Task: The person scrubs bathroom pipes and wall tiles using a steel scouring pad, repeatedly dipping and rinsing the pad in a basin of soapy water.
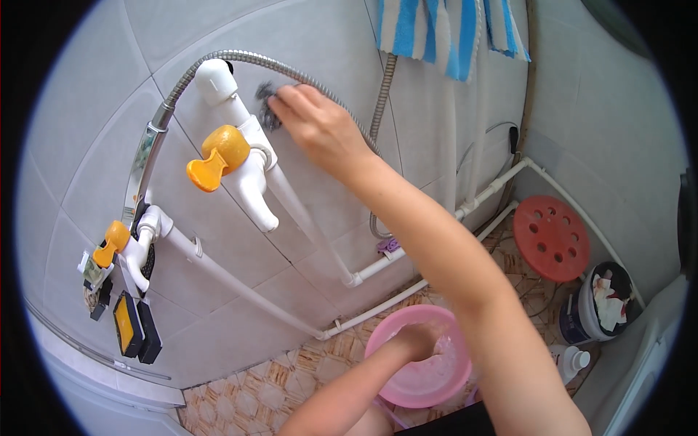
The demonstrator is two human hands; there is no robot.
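1. Tap (134, 254) with a small orange handle sits at far left, above a black-and-yellow block (129, 325).
2. White tap (252, 185) with a larger orange handle stands right of it.
3. Dark, wiry scrubber (267, 109) is at the grey tiled wall (320, 36), just right of the larger tap's pipe.
4. Right hand (316, 122) pinches that scrubber, fingers curled around it.
5. Left hand (418, 341), well apart from the right, dips into a pink basin (429, 397); cannot tell whether it grasps anything.
6. Red perforated disc (551, 236) stands near a bucket (582, 318).
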